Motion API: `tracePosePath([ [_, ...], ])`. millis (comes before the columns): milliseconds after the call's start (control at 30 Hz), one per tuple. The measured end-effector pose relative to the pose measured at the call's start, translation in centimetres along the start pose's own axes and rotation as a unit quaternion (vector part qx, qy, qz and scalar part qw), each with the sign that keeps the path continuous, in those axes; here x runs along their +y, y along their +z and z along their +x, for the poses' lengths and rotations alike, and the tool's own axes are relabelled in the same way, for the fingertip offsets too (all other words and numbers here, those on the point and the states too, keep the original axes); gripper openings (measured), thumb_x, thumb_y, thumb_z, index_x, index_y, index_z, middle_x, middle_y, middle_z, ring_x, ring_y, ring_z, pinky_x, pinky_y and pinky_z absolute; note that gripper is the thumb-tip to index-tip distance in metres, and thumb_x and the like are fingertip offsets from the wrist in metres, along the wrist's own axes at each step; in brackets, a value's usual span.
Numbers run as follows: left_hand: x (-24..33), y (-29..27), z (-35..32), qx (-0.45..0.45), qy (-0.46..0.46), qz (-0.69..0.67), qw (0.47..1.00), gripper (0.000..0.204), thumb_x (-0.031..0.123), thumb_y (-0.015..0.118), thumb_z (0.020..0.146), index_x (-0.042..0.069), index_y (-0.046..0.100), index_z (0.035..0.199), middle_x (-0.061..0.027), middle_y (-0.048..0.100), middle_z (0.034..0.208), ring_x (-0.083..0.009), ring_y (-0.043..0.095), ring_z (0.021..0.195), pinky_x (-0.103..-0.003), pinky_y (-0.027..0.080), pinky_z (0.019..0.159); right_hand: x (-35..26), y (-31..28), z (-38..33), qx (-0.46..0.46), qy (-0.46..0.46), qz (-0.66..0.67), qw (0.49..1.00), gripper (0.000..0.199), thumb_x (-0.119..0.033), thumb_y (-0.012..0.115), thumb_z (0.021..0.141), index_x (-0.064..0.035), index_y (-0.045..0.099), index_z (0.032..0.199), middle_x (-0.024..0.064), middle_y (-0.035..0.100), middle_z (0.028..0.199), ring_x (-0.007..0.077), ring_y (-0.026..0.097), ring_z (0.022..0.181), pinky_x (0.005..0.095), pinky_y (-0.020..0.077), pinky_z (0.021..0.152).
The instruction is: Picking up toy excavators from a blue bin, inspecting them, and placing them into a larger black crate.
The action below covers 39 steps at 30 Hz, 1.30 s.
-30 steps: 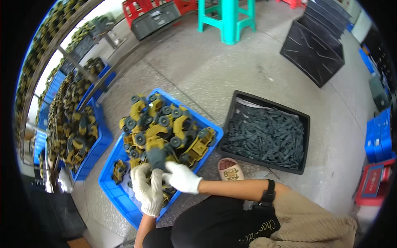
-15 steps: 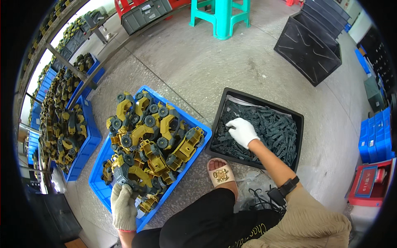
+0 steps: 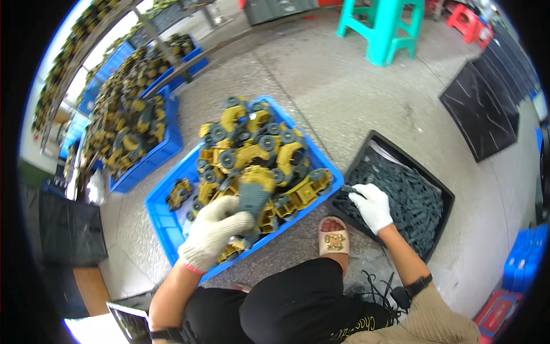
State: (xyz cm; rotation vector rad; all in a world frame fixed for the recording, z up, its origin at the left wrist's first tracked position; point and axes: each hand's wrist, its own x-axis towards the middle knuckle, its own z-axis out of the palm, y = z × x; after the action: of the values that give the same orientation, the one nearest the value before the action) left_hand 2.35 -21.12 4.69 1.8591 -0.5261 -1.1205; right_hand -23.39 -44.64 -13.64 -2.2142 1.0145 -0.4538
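I list on my feed: left hand (image 3: 212, 232), curled round a grey-and-yellow toy vehicle (image 3: 255, 195) above the blue crate (image 3: 162, 213); right hand (image 3: 372, 207), at dark parts (image 3: 409, 200) in the black tray (image 3: 412, 164), grip I cannot tell; black trousers (image 3: 298, 301) (yellow lettering (image 3: 366, 324)).

The fisheye camera looks steeply down and forward from the person's head, near the blue plastic crate (image 3: 162, 207). Its wide view takes in the black trousers (image 3: 292, 301) on the crate's near side and, well beyond the crate, the green plastic stool (image 3: 382, 33).
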Motion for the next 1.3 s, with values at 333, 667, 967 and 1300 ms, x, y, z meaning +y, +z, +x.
tracePosePath([
  [333, 0.8, 1.8, -0.4, -0.09, 0.019, 0.165, 0.982, 0.023, 0.017, 0.075, 0.084, 0.002, 0.068, 0.1, 0.0012, 0.062, 0.082, -0.0051, 0.057, 0.076, -0.025, 0.046, 0.065, -13.9, -2.2, -0.1, -0.012, -0.428, 0.03, 0.903, 0.04, -0.007, 0.075, 0.075, -0.0097, 0.073, 0.116, 0.0014, 0.067, 0.082, 0.0215, 0.06, 0.068, 0.0328, 0.0492, 0.057],
  [667, -0.9, 2.2, -1.1, 0.011, 0.242, 0.352, 0.904, 0.034, 0.026, 0.077, 0.072, 0.008, 0.07, 0.101, -0.0143, 0.067, 0.092, -0.0356, 0.065, 0.093, -0.042, 0.052, 0.08, -13.9, -1.8, -0.7, -0.012, -0.489, -0.028, 0.872, 0.046, -0.004, 0.065, 0.077, -0.0088, 0.067, 0.123, 0.0005, 0.063, 0.079, 0.0203, 0.061, 0.066, 0.0317, 0.0493, 0.057],
  [967, -1.3, 2.0, -1.0, 0.048, 0.349, 0.372, 0.859, 0.052, 0.047, 0.082, 0.067, 0.004, 0.071, 0.094, -0.0119, 0.069, 0.092, -0.0326, 0.064, 0.09, -0.043, 0.049, 0.081, -14.7, -1.7, -0.5, -0.039, -0.499, -0.042, 0.865, 0.048, -0.005, 0.07, 0.065, -0.0063, 0.069, 0.114, 0.0023, 0.057, 0.071, 0.0236, 0.058, 0.06, 0.0354, 0.0464, 0.054],
  [1300, -0.1, 2.1, -1.4, 0.116, 0.368, 0.437, 0.813, 0.04, 0.042, 0.084, 0.063, 0.011, 0.069, 0.084, -0.0071, 0.068, 0.087, -0.0308, 0.062, 0.088, -0.045, 0.044, 0.076, -15.9, -1.7, 0.3, -0.026, -0.493, 0.04, 0.868, 0.034, -0.018, 0.083, 0.077, -0.0007, 0.073, 0.104, 0.0089, 0.069, 0.086, 0.0255, 0.067, 0.077, 0.0332, 0.0551, 0.066],
])
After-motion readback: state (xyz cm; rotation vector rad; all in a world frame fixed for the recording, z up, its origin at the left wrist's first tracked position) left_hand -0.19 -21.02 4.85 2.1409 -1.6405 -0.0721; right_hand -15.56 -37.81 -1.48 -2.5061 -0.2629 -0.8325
